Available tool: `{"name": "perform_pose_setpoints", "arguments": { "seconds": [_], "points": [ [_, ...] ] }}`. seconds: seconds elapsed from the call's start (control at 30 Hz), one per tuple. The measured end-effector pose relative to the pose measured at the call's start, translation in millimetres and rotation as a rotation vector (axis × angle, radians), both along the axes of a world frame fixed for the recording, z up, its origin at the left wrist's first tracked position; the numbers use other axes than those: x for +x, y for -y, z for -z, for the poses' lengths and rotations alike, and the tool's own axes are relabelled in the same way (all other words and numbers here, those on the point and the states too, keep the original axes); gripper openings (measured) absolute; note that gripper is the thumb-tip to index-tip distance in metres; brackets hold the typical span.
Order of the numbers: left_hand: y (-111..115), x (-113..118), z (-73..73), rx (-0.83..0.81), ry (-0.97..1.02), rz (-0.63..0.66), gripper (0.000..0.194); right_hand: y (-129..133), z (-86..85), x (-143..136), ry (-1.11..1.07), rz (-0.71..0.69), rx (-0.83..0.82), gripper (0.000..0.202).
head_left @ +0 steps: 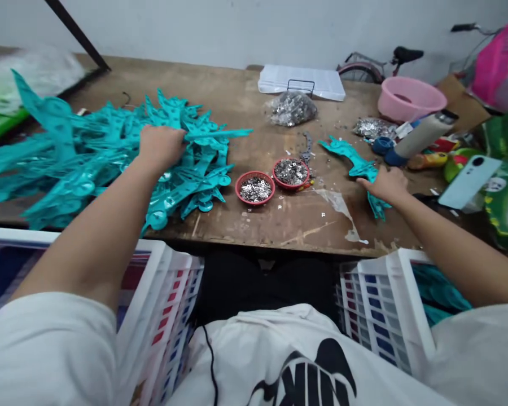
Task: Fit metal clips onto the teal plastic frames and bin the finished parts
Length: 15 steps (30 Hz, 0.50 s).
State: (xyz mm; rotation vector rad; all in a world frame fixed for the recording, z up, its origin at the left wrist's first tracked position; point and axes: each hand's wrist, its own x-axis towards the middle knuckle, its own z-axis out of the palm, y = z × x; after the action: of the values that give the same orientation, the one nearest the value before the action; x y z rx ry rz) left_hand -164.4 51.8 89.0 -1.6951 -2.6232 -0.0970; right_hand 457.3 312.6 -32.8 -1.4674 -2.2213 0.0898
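A big heap of teal plastic pieces [97, 146], flat and jagged with pointed ends, spreads over the left of the table. My left hand [163, 145] is closed at the heap's right part, its fingers wrapped round a teal plastic piece [226, 134] that juts out to the right. At the right of the table, my right hand [387, 183] grips another teal plastic piece [347, 151] near its middle; its lower end shows below the hand. Between the hands stand two red baskets, one nearer [255, 189] and one behind [291, 172], full of small metal bits.
Behind the baskets lie a plastic bag of metal parts [292, 108] and white paper sheets [302, 80]. A pink basin [411, 97], a bottle [423, 135] and a phone [469, 181] crowd the right. White crates stand left [169, 282] and right [400, 304] of my lap.
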Motion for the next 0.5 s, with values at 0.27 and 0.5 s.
{"name": "perform_pose_setpoints", "arguments": {
  "seconds": [0.27, 0.5],
  "points": [
    [1.5, 49.9, -24.8, 0.362, -0.040, 0.658, 0.056, 98.5, -134.8, -134.3, -0.007, -0.422, 0.356, 0.070],
    [-1.3, 167.3, 0.6, 0.427, 0.263, 1.192, 0.054, 151.9, -196.5, -196.4, 0.326, -0.766, 0.210, 0.061]
  ]
}}
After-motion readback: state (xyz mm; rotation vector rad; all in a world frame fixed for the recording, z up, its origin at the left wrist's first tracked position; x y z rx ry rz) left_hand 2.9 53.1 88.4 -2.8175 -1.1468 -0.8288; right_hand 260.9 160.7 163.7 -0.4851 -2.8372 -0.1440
